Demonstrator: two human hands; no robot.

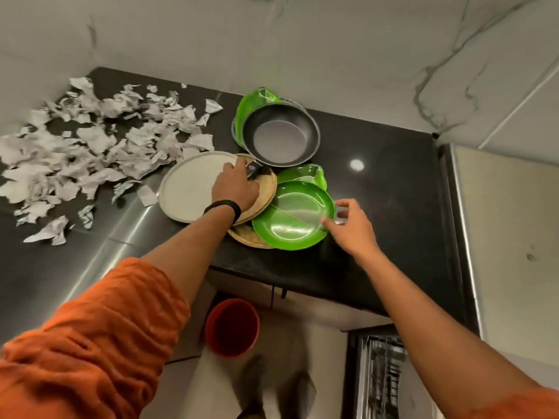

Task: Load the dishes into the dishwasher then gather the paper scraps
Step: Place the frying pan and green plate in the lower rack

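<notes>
Overhead, a black counter [378, 207] set against a marbled wall is seen from the head view.

Dishes are clustered mid-counter. A dark pan [281, 137] is placed furthest back, with a green plastic vessel [251, 104] tucked behind it, partly hidden. A pale round plate [187, 189] is laid flat to the left. Two tan woven plates [266, 189] are stacked beside it, overlapped by the pale plate on one side and by a green plate [293, 219] on the other. A second green vessel [314, 175] is lodged just behind the green plate.

The left hand [234, 186] is held over the tan plates, fingers curled down round the pan's handle, which is mostly hidden by the hand. A black wristband [223, 208] is worn, and an orange sleeve [90, 343] is pushed up the forearm.

The right hand [351, 225] is held at the right rim of the green plate, fingers apart and thumb raised. The forefinger tip is seen over the rim; actual contact cannot be told. Nothing is gripped.

Torn paper scraps [90, 146] are strewn across the left part of the counter, well apart from both hands, a few lying just beside the pale plate.

Below the counter edge an orange bucket [231, 326] is noted on the floor. At lower right a dishwasher [381, 376] is seen open, its wire rack blurred; its contents cannot be made out.
</notes>
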